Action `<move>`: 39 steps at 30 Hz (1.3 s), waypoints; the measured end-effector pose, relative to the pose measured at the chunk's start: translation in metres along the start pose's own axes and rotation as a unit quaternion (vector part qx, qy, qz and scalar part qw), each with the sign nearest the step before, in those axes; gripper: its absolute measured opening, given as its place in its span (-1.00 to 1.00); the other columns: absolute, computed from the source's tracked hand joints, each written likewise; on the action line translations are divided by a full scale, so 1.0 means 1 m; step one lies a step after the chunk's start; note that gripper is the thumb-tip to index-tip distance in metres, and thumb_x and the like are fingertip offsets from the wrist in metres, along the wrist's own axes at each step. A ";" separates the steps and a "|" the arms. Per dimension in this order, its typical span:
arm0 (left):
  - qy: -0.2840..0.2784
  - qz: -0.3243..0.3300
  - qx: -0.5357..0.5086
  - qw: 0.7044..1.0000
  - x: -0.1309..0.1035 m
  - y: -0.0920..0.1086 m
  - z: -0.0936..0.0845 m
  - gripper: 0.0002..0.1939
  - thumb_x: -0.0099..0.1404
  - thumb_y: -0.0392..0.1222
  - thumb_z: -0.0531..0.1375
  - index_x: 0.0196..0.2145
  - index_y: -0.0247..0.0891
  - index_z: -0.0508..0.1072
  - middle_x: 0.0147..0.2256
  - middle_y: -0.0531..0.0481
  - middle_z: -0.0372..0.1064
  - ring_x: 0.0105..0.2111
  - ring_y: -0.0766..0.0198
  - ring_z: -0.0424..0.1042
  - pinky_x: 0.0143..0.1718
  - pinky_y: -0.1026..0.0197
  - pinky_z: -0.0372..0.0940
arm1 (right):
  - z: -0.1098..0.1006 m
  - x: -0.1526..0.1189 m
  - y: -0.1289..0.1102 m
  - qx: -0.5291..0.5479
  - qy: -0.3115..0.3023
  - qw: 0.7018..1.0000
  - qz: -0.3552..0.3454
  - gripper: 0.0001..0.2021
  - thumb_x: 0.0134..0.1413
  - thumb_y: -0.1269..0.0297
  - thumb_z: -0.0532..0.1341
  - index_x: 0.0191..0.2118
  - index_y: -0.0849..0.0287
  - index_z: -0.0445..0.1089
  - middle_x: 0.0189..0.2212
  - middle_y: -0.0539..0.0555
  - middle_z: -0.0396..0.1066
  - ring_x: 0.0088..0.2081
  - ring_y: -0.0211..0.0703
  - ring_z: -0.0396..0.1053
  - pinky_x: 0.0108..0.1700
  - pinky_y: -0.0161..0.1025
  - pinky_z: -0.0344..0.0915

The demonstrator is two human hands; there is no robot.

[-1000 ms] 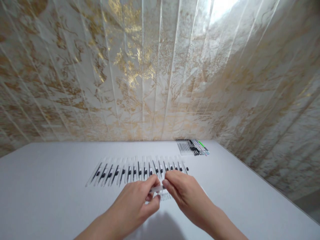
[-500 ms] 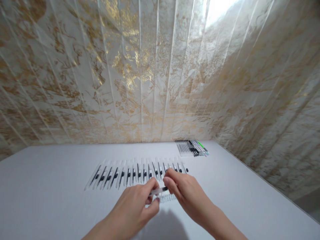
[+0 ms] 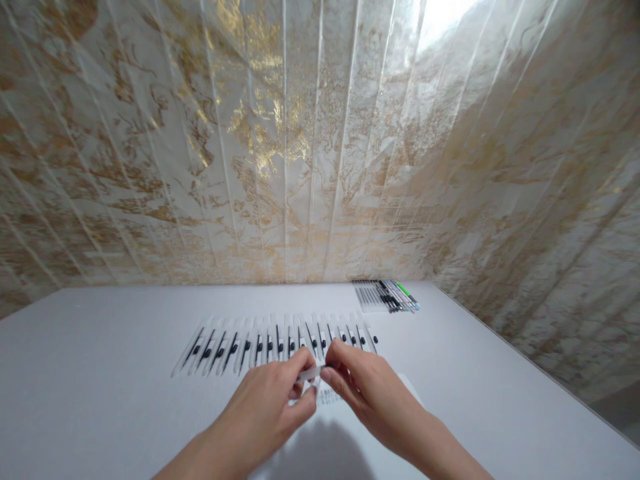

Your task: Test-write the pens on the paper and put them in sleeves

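Observation:
Between my two hands is a whitish translucent pen part [image 3: 309,374] with a dark end. My left hand [image 3: 270,403] has its fingers wrapped round the pale length of it. My right hand [image 3: 363,387] pinches the dark end with thumb and forefinger, close to the left fingertips. Beyond the hands lies a long row of clear pen parts [image 3: 249,343] with dark refills and black pieces, set side by side. Below the hands, a sheet with small printed marks [image 3: 329,397] is partly covered by them.
A cluster of pens [image 3: 387,297], one of them bright green, lies at the back right of the white table [image 3: 115,347]. Behind and to the right rises a wall covering [image 3: 300,167] with a gold and white pattern.
My right hand has moved slightly left and up, closer to my left hand. Less of the dark end of the pen part shows. The view has shifted slightly.

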State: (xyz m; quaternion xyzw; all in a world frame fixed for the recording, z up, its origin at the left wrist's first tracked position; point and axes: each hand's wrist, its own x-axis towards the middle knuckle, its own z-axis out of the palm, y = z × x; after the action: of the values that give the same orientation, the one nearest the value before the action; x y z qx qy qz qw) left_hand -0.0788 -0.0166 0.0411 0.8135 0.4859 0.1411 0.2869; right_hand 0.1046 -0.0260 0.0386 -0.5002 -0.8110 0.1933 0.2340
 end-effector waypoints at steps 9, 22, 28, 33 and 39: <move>-0.005 -0.008 0.006 1.000 -0.002 0.000 0.003 -0.94 0.24 -0.17 0.00 -0.35 -0.13 0.24 -0.51 0.14 0.33 -0.49 0.24 0.33 -0.44 0.27 0.01 | 0.000 0.000 0.002 0.045 -0.015 0.999 -0.005 -0.75 0.30 0.10 0.03 -0.36 0.10 0.21 -0.50 -0.08 0.27 -0.48 -0.26 0.22 -0.42 -0.35 0.06; 0.004 -0.016 0.024 1.000 0.001 -0.002 0.006 -0.93 0.21 -0.21 0.01 -0.35 -0.13 0.27 -0.47 0.10 0.39 -0.44 0.20 0.39 -0.42 0.25 0.04 | 0.001 0.004 0.002 0.040 -0.022 0.999 0.011 -0.74 0.31 0.15 -0.05 -0.42 0.08 0.12 -0.55 -0.07 0.25 -0.51 -0.22 0.21 -0.43 -0.33 0.09; 0.009 -0.017 0.011 1.000 -0.001 -0.004 0.009 -0.96 0.20 -0.20 0.02 -0.36 -0.12 0.25 -0.51 0.13 0.34 -0.48 0.22 0.35 -0.44 0.26 0.03 | 0.001 0.003 0.005 0.047 -0.016 0.998 0.027 -0.68 0.33 0.10 -0.07 -0.44 0.09 0.16 -0.58 -0.08 0.25 -0.53 -0.23 0.23 -0.42 -0.33 0.09; 0.008 -0.021 0.013 1.000 -0.001 -0.004 0.009 -0.95 0.22 -0.19 0.01 -0.35 -0.13 0.25 -0.50 0.12 0.35 -0.48 0.22 0.34 -0.43 0.25 0.03 | -0.002 0.003 0.003 0.047 -0.023 0.998 0.018 -0.80 0.30 0.19 0.00 -0.35 0.10 0.22 -0.48 -0.03 0.33 -0.45 -0.20 0.27 -0.38 -0.32 0.11; 0.011 0.001 -0.014 1.000 0.000 -0.010 0.017 -0.95 0.21 -0.21 0.03 -0.34 -0.15 0.27 -0.44 0.09 0.36 -0.43 0.22 0.33 -0.38 0.24 0.08 | 0.006 0.004 0.005 0.123 -0.007 0.992 0.035 -0.71 0.29 0.11 0.00 -0.43 0.11 0.20 -0.55 -0.09 0.21 -0.50 -0.25 0.16 -0.42 -0.33 0.08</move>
State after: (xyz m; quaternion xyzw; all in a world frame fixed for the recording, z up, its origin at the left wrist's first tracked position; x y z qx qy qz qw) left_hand -0.0773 -0.0191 0.0216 0.8084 0.4860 0.1568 0.2927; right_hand 0.1028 -0.0207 0.0318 -0.4943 -0.7648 0.3032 0.2807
